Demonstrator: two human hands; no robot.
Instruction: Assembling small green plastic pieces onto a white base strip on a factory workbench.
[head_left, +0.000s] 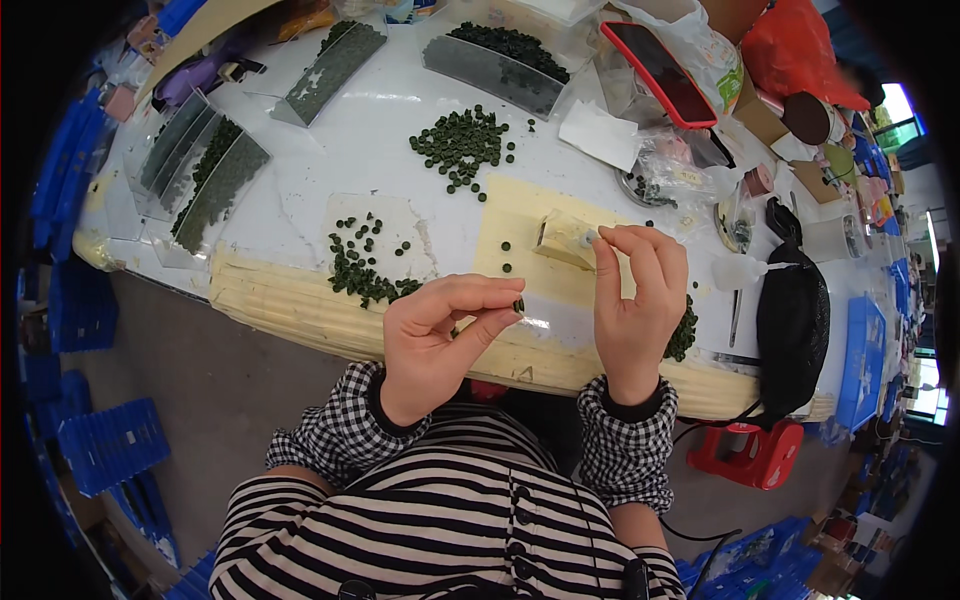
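My left hand [432,345] is closed in a pinch, with a small dark green disc [519,306] standing on edge between thumb and forefinger. To its right, my right hand [640,300] has thumb and forefinger pressed together at the right end of a cream-coloured block [562,242]. What those fingertips hold, if anything, is too small to make out. The block lies on a yellow sheet [500,210]. Two loose green discs [506,257] rest on that sheet, left of the block. Small green pieces [365,275] are scattered beyond my left hand, and more lie partly hidden behind my right wrist.
A larger pile of green discs [460,145] sits mid-table. Clear bins [495,75] of green pieces line the back and left. At the right are a red-cased phone [660,75], a white tissue [600,135], tweezers [736,318] and a black bag [793,320].
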